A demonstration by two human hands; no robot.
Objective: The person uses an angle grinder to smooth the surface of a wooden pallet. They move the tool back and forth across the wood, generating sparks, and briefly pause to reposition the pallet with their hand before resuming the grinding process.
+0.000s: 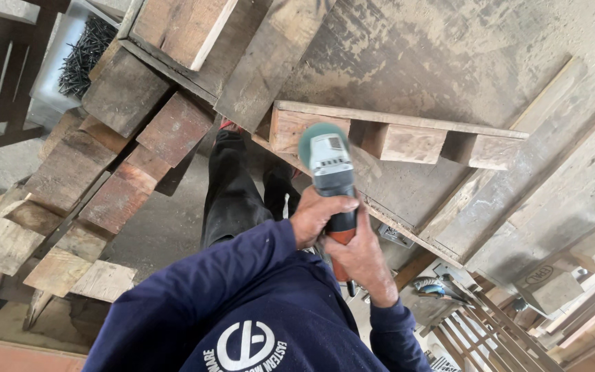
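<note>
While both hands grip one power tool, the grinder (330,176) points at a wood frame (394,138) that rests on the big bench (463,55). The left hand (319,215) is wrapped tight around the grinder's dark body, and the right hand (361,260) is closed on its orange handle just below, so the two hands touch. Loose planks (98,179) lie to the left, a tray of nails (85,52) sits up in the corner, and the person's dark trousers (232,189) show below the frame.
</note>
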